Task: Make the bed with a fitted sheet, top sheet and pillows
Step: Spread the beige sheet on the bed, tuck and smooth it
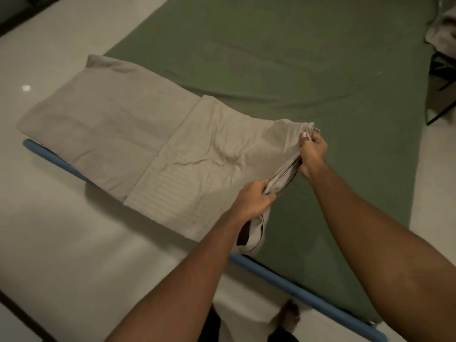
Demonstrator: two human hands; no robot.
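Gripping the open end of the striped beige pillowcase [197, 164], both hands are showing near the middle of the head view. The left hand [254, 198], just toward 5 o'clock from centre, is clenching a bunched fold of the case's edge. The right hand [312, 150], toward 3 o'clock, is pinching the far corner of the same opening, with the cloth stretching between the two hands. A dark pillow [246, 233] is peeking out of the case below the left hand.

The cased pillow is lying on the green fitted sheet [296, 70], which is covering the mattress and running off toward 1 o'clock. A second beige pillow [98, 119] is lying toward 9 o'clock, its near end tucked under the striped case. A blue bed rail [296, 290] is edging the mattress from 9 o'clock down to 5 o'clock. Pale floor tiles [61, 243] are filling the 8 o'clock side, a bare foot [291, 314] is standing at 6 o'clock, and a dark chair [441, 77] is sitting at 2 o'clock.
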